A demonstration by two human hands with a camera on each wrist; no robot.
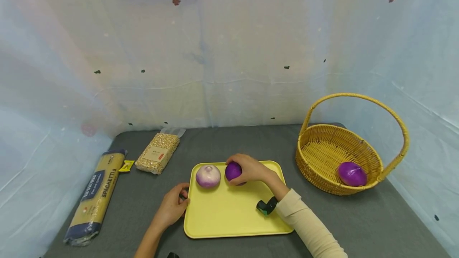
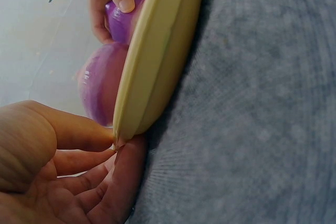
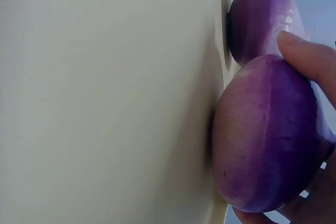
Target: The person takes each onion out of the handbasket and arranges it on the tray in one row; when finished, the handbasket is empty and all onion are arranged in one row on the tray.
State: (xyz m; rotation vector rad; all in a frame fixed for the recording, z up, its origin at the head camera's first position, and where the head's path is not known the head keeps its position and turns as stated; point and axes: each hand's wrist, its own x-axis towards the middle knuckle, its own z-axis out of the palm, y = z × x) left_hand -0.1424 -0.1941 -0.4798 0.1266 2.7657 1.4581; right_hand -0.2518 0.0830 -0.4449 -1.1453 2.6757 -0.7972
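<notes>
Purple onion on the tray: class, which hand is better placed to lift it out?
Right. The right hand already grips the purple onion, while the left hand pinches the yellow tray edge.

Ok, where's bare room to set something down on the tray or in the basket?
The near half of the yellow tray is bare, bordered by the left hand at its left rim and the right wrist at its right. The far edge is crowded: the pale onion and the purple onion in the right hand. The basket is free left of its own purple onion.
</notes>
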